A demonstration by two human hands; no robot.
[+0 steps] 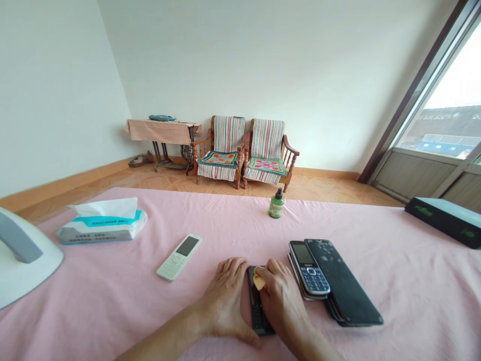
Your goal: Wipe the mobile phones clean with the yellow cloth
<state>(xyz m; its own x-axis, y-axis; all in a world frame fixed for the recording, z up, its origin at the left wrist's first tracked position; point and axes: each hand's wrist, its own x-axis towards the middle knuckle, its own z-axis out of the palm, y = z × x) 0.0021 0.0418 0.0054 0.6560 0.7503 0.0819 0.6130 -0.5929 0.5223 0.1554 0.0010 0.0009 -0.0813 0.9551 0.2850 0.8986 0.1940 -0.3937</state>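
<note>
A black keypad phone lies on the pink cloth in front of me. My left hand braces it along its left side, fingers near the top end and thumb at the bottom. Pinched in my right hand is a small yellow cloth, pressed onto the phone's upper part. That hand hides much of the phone's right side. To the left rests a white keypad phone. On the right, a dark blue keypad phone tops a stack, beside a larger black phone or case on another pile.
A green pump bottle stands beyond my hands. Far left are a tissue pack and a white, grey-handled appliance. A black box sits at the right edge. Two wooden chairs stand beyond the pink cloth.
</note>
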